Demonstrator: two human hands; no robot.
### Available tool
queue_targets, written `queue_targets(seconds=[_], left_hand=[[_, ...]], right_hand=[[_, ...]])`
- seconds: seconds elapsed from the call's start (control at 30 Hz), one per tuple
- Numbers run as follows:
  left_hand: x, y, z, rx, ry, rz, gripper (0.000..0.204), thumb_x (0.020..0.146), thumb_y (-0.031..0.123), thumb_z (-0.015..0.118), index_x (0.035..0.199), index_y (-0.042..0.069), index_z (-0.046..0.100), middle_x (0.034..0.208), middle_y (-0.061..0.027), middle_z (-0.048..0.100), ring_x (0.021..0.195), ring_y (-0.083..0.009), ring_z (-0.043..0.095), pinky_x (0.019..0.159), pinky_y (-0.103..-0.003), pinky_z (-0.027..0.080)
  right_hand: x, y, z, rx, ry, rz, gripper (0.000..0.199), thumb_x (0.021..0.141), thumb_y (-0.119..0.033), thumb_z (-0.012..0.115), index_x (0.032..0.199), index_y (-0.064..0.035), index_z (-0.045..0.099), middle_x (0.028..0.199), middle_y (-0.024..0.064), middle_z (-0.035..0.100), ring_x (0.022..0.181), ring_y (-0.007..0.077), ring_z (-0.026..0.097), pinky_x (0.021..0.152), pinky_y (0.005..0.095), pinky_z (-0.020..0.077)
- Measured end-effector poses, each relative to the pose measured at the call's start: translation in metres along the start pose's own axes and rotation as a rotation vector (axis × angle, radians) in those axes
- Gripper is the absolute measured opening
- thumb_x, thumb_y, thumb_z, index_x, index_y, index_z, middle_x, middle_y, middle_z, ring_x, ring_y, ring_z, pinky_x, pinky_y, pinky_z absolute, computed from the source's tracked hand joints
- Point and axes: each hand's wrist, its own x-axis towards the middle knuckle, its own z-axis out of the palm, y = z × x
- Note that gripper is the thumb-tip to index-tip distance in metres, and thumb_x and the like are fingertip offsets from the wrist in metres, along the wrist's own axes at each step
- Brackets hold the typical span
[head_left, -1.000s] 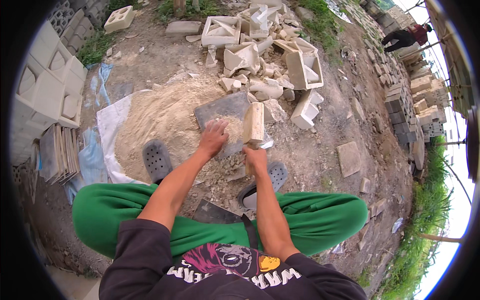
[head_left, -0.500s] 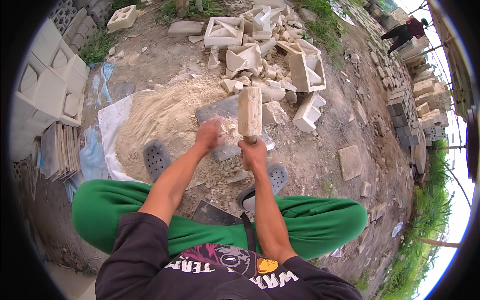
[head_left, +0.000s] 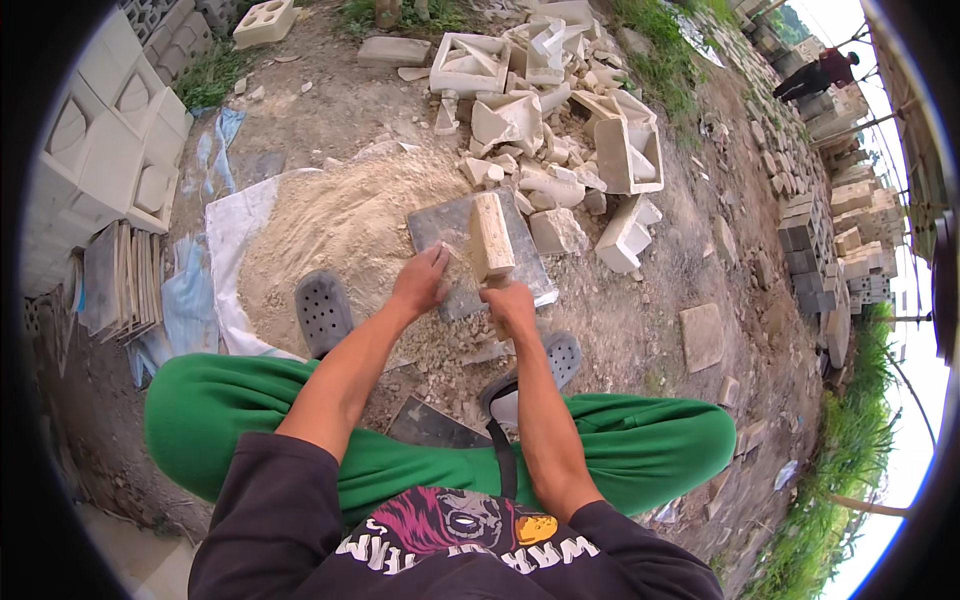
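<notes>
On the dirt ground in front of the sitting person, a grey flat slab [head_left: 478,255] is lying at 12 o'clock from the knees. The right hand [head_left: 510,305] is gripping tight the handle of a pale block-headed mallet [head_left: 490,237], which is standing up over the slab. The left hand [head_left: 422,283] is resting at 9 o'clock of the mallet, fingers bent on small crumbly bits. To hit well, the person should probably be keeping those fingers away. The mallet looks dusty, chunky and cream-coloured.
</notes>
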Motion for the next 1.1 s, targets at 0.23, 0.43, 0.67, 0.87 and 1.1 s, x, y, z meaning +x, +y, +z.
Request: queue_targets(seconds=[0.23,0.43,0.67,0.87,1.1], left_hand=[[0.002,0.006,-0.001,-0.023,-0.099,-0.119,0.066,0.076,0.02,0.078,0.135,0.003,0.054,0.144,-0.0206,0.052,0.119,-0.0366,0.059,0.098,-0.044,0.052],[0.008,0.032,0.0,0.018,-0.106,-0.257,0.068,0.078,0.022,0.077,0.138,0.004,0.052,0.146,-0.0196,0.051,0.122,-0.0348,0.057,0.097,-0.043,0.053],[0.003,0.027,0.002,-0.022,-0.098,-0.24,0.064,0.08,0.022,0.076,0.137,0.003,0.053,0.148,-0.0193,0.049,0.12,-0.0347,0.058,0.095,-0.043,0.054],[0.017,0.037,0.001,0.0,-0.158,-0.29,0.065,0.079,0.023,0.078,0.137,0.004,0.054,0.15,-0.019,0.047,0.12,-0.0366,0.057,0.097,-0.045,0.053],[0.006,0.027,0.002,0.012,-0.136,-0.303,0.067,0.079,0.024,0.078,0.138,0.003,0.053,0.151,-0.0179,0.045,0.121,-0.036,0.056,0.097,-0.044,0.053]], right_hand=[[-0.02,-0.036,-0.014,0.299,0.16,-0.138,0.023,0.076,-0.018,0.072,0.075,0.0047,0.068,0.064,0.0103,0.068,0.052,0.0191,0.066,0.05,0.0355,0.0525],[0.028,0.034,0.019,0.154,0.036,0.027,0.045,0.068,-0.03,0.075,0.088,0.0102,0.07,0.085,0.026,0.073,0.073,0.0363,0.074,0.071,0.0426,0.0584],[-0.015,-0.027,-0.01,0.355,0.179,-0.067,0.024,0.075,-0.019,0.073,0.079,0.005,0.068,0.064,0.0093,0.067,0.053,0.019,0.066,0.05,0.0352,0.0527],[0.012,0.024,0.027,0.044,0.188,-0.102,0.028,0.072,-0.025,0.073,0.08,0.0025,0.073,0.065,0.0154,0.069,0.057,0.0239,0.07,0.056,0.0365,0.0549],[-0.008,-0.013,0.007,0.029,0.033,0.035,0.032,0.072,-0.025,0.074,0.077,0.0059,0.071,0.067,0.0156,0.07,0.055,0.0232,0.069,0.057,0.0365,0.056]])
